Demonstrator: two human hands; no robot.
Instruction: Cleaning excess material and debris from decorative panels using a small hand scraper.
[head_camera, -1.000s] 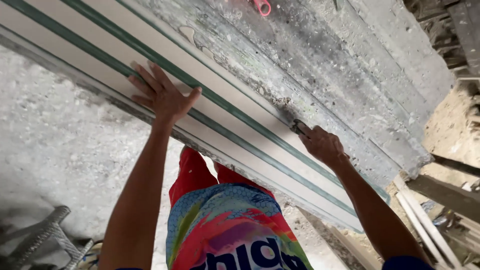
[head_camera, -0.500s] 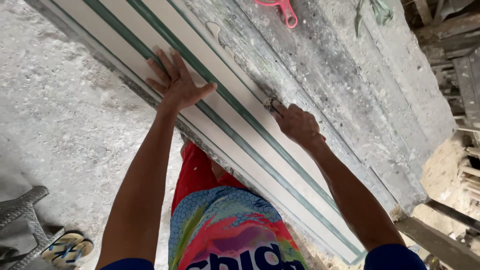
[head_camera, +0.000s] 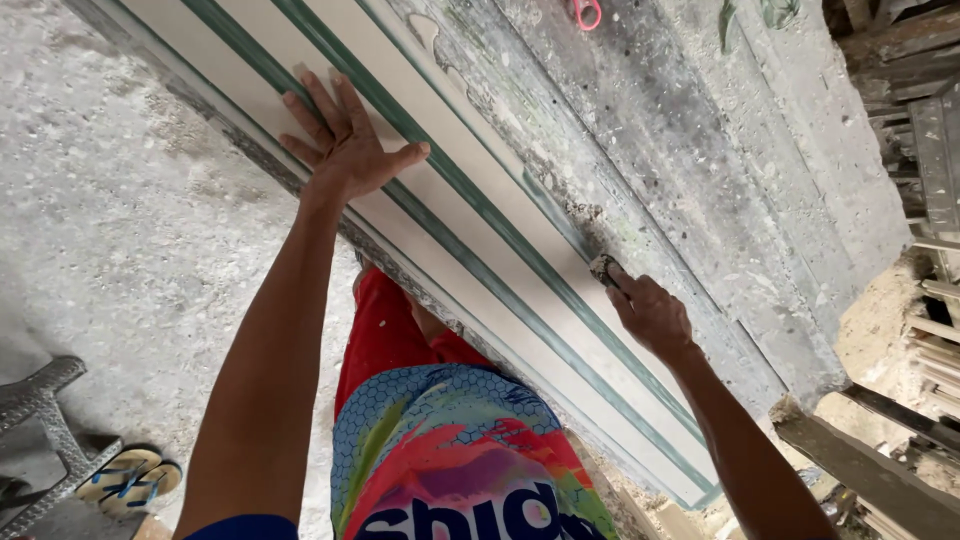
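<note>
since half a second ago the right hand (head_camera: 652, 315) has slid a little further along the long cream panel (head_camera: 470, 200), and the view has swung so that less of the red-handled tool (head_camera: 587, 12) shows at the top edge. the left hand (head_camera: 345, 140) stays flat on the panel, fingers spread and holding nothing, pressing just beyond the near edge. the right hand is clenched on a small grey rubbing block (head_camera: 603, 268), which sits at its fingertips against the far green stripe (head_camera: 560, 235). there is one panel, with three green stripes running its length, one block, two hands and a pair of sandals (head_camera: 130, 480) well behind the left arm. the block is mostly hidden by the fingers, so its shape is hard to make out. both ends of the panel are cut off, and the grey workbench (head_camera: 720, 190) beyond the block is crusted with dust.
</note>
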